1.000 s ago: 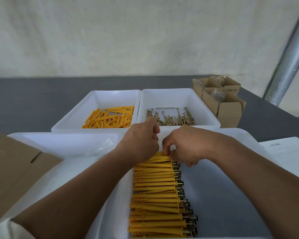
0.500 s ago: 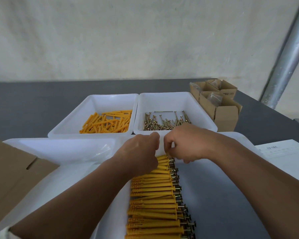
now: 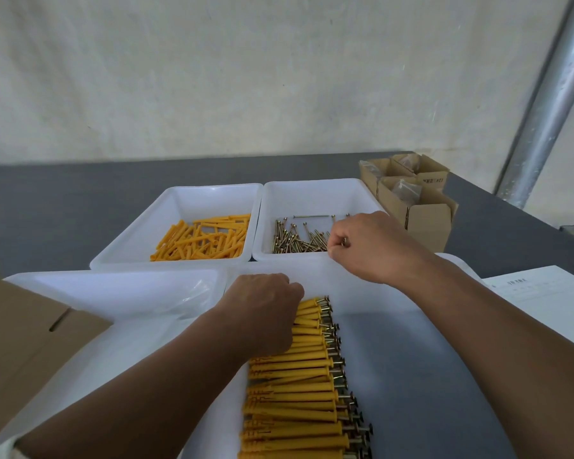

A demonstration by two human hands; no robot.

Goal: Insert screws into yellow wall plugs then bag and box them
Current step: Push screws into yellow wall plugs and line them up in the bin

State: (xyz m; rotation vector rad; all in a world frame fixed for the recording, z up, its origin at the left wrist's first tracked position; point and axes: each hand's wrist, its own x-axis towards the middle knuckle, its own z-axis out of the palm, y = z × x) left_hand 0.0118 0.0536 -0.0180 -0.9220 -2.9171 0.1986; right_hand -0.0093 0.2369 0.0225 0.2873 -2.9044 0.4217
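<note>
Right hand (image 3: 371, 246) pinches a screw (image 3: 344, 241) over the tray (image 3: 315, 193). Probably light, stiff, slippery: grip mid-shank. Left hand (image 3: 262, 313) covers plugs (image 3: 299, 392) before the tray; hold indeterminate.

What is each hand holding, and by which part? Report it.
Right hand pinches a brass-coloured metal screw near its head. Left hand lies curled over the row of yellow plastic wall plugs; its hold is hidden.

Grey table (image 3: 63, 207): four white trays (image 3: 193, 203) at centre; cardboard boxes (image 3: 428, 223) far right; paper sheet (image 3: 544, 293) right; flat cardboard (image 3: 20, 332) left.
</note>
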